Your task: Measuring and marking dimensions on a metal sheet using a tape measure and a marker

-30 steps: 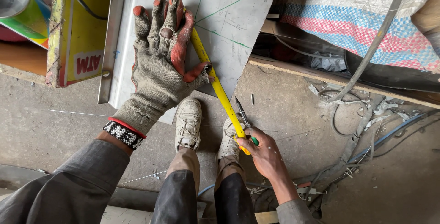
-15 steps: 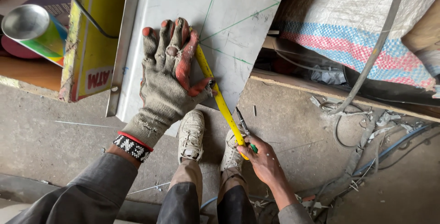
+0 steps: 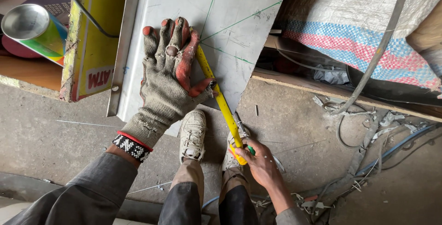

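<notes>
**Marking sheet metal w/ yellow rule**

Pressing flat on the sheet, the left hand [image 3: 168, 75] wore a worn grey knit glove w/ red-stained fingertips, fingers spread wide and holding nothing, palm down on the metal sheet [image 3: 221, 27]. Its thumb touched the yellow rule [image 3: 220, 100], pinning the upper part against the sheet. A black-and-white beaded wristband [image 3: 131, 147] sat at the glove cuff, above a grey sleeve.

Rule ran diagonally from beside the gloved fingers, off the sheet's lower edge, down to the right hand [image 3: 261, 160]. Right hand was bare, closed round the rule's lower end together w/ a green-tipped marker [image 3: 250, 150]; exact grip on the marker couldn't be made out.

Sheet was pale grey, w/ thin green lines crossing it, folded edge along its left side, lying over the concrete floor [image 3: 60, 128]. Two dirty white shoes [image 3: 193, 133] stood just below the sheet, between the arms.

To the left: a yellow box [image 3: 94, 36] w/ black cable over it, and a shiny tin can [image 3: 30, 29]. To the right: a striped woven sack [image 3: 363, 31], grey hose, loose wires and scrap.
</notes>
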